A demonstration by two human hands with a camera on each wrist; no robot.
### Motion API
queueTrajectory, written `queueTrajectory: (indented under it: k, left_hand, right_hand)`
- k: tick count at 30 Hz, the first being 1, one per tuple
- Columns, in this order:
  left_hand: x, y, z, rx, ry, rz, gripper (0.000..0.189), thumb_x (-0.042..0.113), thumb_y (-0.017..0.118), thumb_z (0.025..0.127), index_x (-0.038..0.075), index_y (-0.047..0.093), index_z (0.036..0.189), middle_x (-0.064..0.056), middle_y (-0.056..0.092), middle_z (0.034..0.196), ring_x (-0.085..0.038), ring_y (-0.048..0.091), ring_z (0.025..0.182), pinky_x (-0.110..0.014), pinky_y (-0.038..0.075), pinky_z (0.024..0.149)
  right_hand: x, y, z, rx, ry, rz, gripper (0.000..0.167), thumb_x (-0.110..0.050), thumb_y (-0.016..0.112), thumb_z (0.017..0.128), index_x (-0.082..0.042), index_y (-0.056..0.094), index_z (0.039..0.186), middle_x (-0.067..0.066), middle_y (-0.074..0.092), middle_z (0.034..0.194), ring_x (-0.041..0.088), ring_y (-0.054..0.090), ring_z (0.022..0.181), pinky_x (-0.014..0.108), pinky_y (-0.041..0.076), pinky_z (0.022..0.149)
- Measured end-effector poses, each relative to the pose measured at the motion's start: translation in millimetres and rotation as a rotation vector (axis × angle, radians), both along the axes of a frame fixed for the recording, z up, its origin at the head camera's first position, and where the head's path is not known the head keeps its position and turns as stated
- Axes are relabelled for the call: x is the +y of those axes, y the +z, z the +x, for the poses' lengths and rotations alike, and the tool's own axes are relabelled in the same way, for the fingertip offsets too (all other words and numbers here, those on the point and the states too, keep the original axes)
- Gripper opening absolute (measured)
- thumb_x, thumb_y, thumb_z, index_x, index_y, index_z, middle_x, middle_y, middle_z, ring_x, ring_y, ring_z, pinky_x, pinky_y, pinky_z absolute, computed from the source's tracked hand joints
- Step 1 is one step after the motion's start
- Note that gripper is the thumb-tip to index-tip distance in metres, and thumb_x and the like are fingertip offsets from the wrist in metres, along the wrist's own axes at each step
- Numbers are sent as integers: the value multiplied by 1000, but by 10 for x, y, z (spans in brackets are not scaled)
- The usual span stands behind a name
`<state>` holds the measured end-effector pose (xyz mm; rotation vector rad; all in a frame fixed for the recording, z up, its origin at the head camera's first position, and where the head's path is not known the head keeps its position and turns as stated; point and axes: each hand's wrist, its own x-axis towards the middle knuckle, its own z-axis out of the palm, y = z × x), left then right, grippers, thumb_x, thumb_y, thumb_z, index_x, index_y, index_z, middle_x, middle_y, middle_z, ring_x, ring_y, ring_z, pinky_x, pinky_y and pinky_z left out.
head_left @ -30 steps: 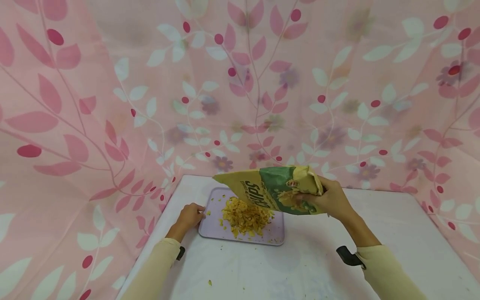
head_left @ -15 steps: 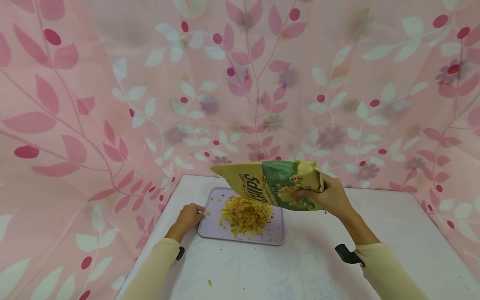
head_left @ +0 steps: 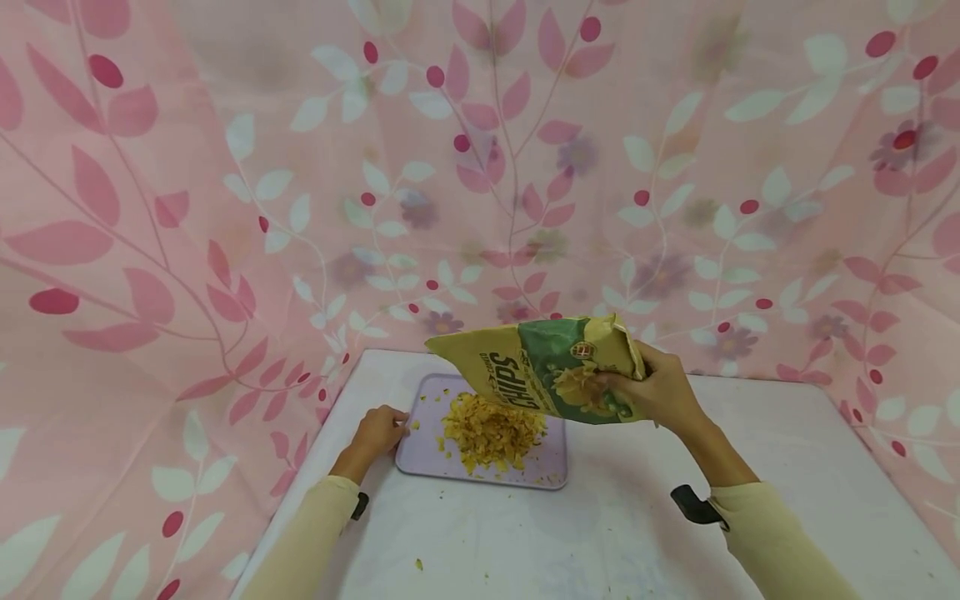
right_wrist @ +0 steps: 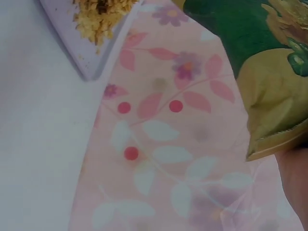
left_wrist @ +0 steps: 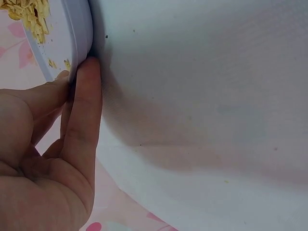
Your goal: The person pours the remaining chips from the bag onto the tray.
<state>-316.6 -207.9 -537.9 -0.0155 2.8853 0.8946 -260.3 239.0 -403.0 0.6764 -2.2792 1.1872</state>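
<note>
Loosely heaped chips (head_left: 491, 435), left hand (head_left: 378, 431) pinching smooth rectangular tray (head_left: 426, 450), right hand (head_left: 663, 390) gripping crinkled bag (head_left: 551, 358)

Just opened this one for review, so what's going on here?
A person's right grip holds a yellow and green chips bag tilted over a lilac tray, while the left grip pinches the tray's edge. A heap of yellow chips sits on the tray, and a few crumbs lie on the white table. Whether anything is falling can't be made out.
</note>
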Motion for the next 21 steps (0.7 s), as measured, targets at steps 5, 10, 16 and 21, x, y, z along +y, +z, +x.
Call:
queueTrajectory:
  k: [5, 10, 16, 21]
  left_hand:
    - [-4, 5, 11, 3, -7, 3, 37, 5, 71, 87, -2, 65, 123, -5, 67, 77, -13, 58, 59, -27, 47, 54]
    - [-10, -15, 10, -16, -1, 19, 38, 5, 71, 87, -2, 64, 124, -5, 67, 76, -13, 59, 59, -26, 47, 54]
    - [-17, -33, -5, -7, 7, 17, 38, 6, 72, 87, 0, 65, 123, -5, 66, 76, -13, 58, 59, -26, 46, 54]
    - [-4, -3, 2, -6, -2, 9, 37, 4, 71, 87, -2, 65, 123, -5, 66, 77, -13, 58, 60, -26, 46, 56]
  right_hand:
    - [-141, 206, 128, 78, -13, -30, 35, 11, 76, 75, 6, 64, 108, 17, 69, 81, 5, 55, 60, 20, 42, 51]
    - [-192, 275, 181, 99, -17, -51, 29, 12, 74, 76, 8, 63, 103, 19, 68, 80, 2, 58, 63, 19, 44, 53]
    - [-98, 11, -18, 111, 10, -4, 40, 10, 78, 71, 0, 67, 108, 13, 72, 88, 7, 65, 73, 16, 47, 61]
    - [-65, -93, -80, 118, 21, 32, 43, 5, 81, 71, -4, 69, 112, 8, 73, 93, 13, 67, 77, 17, 48, 63]
